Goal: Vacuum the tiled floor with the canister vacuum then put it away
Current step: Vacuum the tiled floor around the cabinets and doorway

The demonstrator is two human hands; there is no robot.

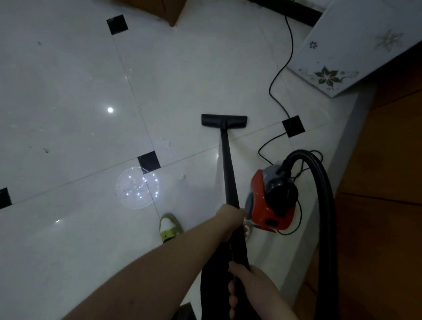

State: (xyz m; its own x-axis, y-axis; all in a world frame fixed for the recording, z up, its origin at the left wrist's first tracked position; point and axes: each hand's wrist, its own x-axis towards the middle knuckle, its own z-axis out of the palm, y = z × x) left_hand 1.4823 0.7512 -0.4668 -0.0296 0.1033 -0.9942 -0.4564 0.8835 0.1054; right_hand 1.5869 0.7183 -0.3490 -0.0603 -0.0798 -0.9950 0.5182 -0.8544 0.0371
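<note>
A glossy white tiled floor (72, 85) with small black diamond insets fills the room, edged by brown wooden furniture (398, 200). The red canister vacuum (270, 200) sits by the right wall; its floor nozzle (224, 120) lies flat on the tiles. Both hands curl round the black wand (229, 171), the left hand (230, 219) above the right hand (252, 289).

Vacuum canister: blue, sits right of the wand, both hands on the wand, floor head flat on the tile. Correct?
Not quite: the head view shows the canister is red and black, not blue. It does sit right of the wand, which both the left hand and right hand grip; floor head flat on the tile.
</note>
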